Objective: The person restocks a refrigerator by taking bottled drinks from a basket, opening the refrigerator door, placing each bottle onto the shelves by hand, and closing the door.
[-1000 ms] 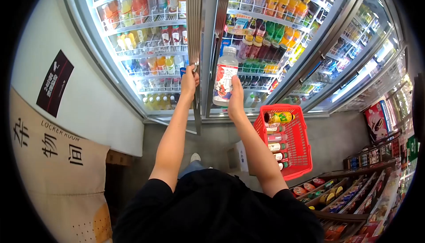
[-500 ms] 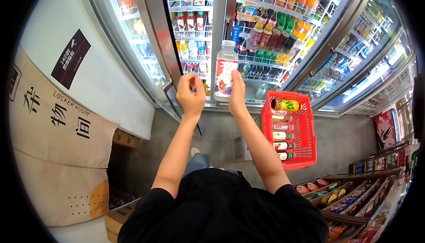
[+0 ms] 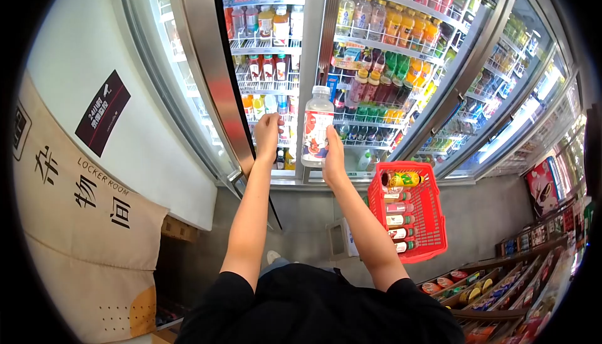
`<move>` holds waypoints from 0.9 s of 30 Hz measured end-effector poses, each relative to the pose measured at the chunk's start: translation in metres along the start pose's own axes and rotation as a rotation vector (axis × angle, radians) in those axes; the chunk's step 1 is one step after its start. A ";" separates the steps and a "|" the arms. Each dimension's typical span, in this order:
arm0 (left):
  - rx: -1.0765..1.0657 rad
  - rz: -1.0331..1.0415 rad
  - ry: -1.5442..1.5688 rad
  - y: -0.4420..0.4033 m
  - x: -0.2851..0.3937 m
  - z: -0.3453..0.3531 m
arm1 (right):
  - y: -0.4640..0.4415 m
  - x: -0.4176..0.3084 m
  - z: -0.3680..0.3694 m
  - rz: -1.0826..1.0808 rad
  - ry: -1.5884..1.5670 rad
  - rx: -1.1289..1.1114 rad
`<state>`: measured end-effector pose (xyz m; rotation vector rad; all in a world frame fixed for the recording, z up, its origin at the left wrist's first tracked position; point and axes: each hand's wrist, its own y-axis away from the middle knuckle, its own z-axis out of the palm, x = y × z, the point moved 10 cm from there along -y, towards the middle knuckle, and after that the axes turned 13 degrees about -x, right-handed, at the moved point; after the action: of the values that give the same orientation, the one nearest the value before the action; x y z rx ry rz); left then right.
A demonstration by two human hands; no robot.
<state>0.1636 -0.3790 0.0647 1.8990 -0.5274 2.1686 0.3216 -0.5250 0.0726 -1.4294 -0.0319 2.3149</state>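
Observation:
My right hand (image 3: 334, 156) grips a clear bottle (image 3: 318, 128) with a white, red and purple label, held upright before the fridge's middle post. My left hand (image 3: 267, 134) is raised in front of the open fridge section; its fingers are curled together, and whether anything is between them is too small to tell. Left of it stands the swung-open fridge door (image 3: 216, 62) with its metal frame. Shelves of bottles (image 3: 266, 68) lie beyond my left hand.
A red basket (image 3: 439, 218) with several bottles hangs or stands right of my right forearm. More glass fridge doors (image 3: 464, 99) run to the right. A snack rack (image 3: 489, 287) is at lower right, a cloth curtain (image 3: 81, 218) at left.
My left hand has let go of the door's edge, and the door has swung further open to the left. The bottle stays in my right hand.

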 end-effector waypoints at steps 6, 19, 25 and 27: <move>0.135 0.062 -0.005 0.025 0.011 -0.031 | -0.001 0.021 0.016 0.013 0.040 0.025; 0.392 0.018 0.055 0.125 0.042 -0.175 | -0.015 0.055 0.065 0.127 0.039 -0.159; 0.227 -0.018 -0.012 0.077 0.046 -0.202 | -0.038 0.064 0.073 0.127 0.069 -0.165; 0.061 -0.051 -0.068 0.039 0.043 -0.177 | -0.052 0.063 0.076 0.099 0.089 -0.141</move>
<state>-0.0191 -0.3476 0.0839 2.0014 -0.4251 2.1181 0.2488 -0.4402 0.0669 -1.6362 -0.1028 2.3664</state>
